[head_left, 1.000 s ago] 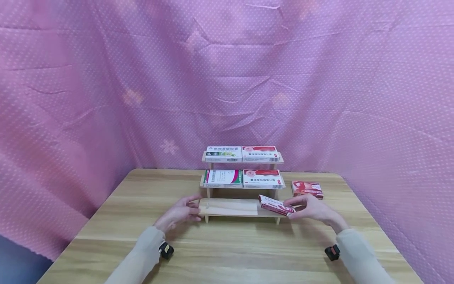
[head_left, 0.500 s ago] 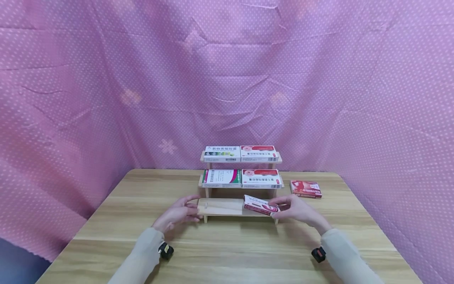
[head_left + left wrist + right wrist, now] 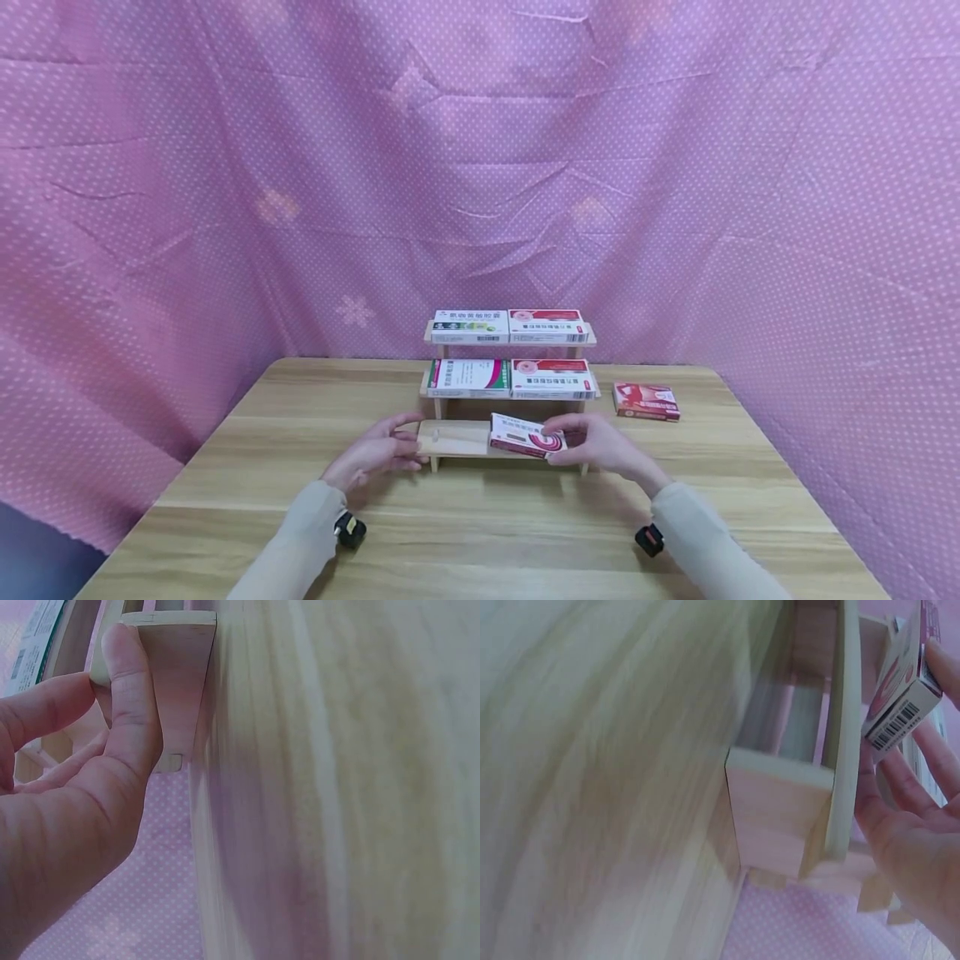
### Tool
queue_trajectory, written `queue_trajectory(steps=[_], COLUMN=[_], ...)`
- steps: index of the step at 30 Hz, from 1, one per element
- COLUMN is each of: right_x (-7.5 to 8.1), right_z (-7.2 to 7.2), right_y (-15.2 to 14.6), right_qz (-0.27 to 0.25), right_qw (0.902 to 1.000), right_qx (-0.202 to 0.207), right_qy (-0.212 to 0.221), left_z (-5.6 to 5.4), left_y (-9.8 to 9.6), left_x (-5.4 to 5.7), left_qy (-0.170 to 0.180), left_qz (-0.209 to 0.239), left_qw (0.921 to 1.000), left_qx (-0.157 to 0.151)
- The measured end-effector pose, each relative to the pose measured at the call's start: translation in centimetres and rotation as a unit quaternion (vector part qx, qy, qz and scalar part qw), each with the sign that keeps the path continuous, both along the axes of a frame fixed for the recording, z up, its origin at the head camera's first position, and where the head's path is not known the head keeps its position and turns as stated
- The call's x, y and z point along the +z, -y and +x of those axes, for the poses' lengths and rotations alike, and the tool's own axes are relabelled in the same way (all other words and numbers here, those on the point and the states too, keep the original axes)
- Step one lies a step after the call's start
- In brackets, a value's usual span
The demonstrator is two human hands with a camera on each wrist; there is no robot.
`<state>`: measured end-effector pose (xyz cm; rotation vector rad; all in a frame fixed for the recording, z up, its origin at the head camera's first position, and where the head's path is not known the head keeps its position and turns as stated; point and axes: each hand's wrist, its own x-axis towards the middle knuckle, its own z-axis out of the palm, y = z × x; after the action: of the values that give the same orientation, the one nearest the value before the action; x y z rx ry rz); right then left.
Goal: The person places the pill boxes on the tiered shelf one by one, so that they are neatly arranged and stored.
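Observation:
A three-tier wooden display stand (image 3: 453,438) stands mid-table. At the left end of its lowest tier, my left hand (image 3: 377,454) pinches the board; the left wrist view shows the thumb (image 3: 129,690) and forefinger at the board's corner. My right hand (image 3: 600,448) holds a white and magenta medicine box (image 3: 517,437) by its right end, over the right part of that tier. In the right wrist view this medicine box (image 3: 904,712) is tilted, its barcode end toward the wrist. Whether its far end touches the board cannot be told.
A white-green medicine box (image 3: 470,327) and a red-white one (image 3: 548,326) lie on the top tier. The middle tier bears a green-magenta box (image 3: 468,377) and another red-white box (image 3: 552,379). One red box (image 3: 647,401) lies on the wooden table (image 3: 480,533), right of the stand.
My right hand has moved left along the lowest tier with the white and magenta medicine box. My left hand has stayed at the tier's left end.

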<state>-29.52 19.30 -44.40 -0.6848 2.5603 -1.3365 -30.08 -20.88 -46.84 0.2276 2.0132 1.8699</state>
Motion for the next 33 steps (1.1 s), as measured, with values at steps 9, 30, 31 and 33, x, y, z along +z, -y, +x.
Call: queue_trajectory(steps=[9, 30, 31, 33], right_x=[-0.6, -1.0, -1.0, -0.9], right_z=[-0.4, -0.8, -0.8, -0.9], right_y=[2.3, 6.1, 6.3, 6.7], right_qz=[-0.005, -0.043, -0.043, -0.040], right_qw=[0.9999, 0.9990, 0.9990, 0.9992], right_qx=[-0.015, -0.007, -0.004, 0.000], right_qy=[-0.002, 0.008, 0.007, 0.005], left_z=[0.1, 0.3, 0.3, 0.4], left_y=[-0.1, -0.5, -0.5, -0.5], left_x=[0.0, 0.4, 0.4, 0.4], left_qy=[-0.002, 0.004, 0.004, 0.003], left_qz=[-0.005, -0.007, -0.008, -0.007], left_qw=[1.0000, 1.0000, 1.0000, 1.0000], left_qx=[0.000, 0.004, 0.005, 0.006])
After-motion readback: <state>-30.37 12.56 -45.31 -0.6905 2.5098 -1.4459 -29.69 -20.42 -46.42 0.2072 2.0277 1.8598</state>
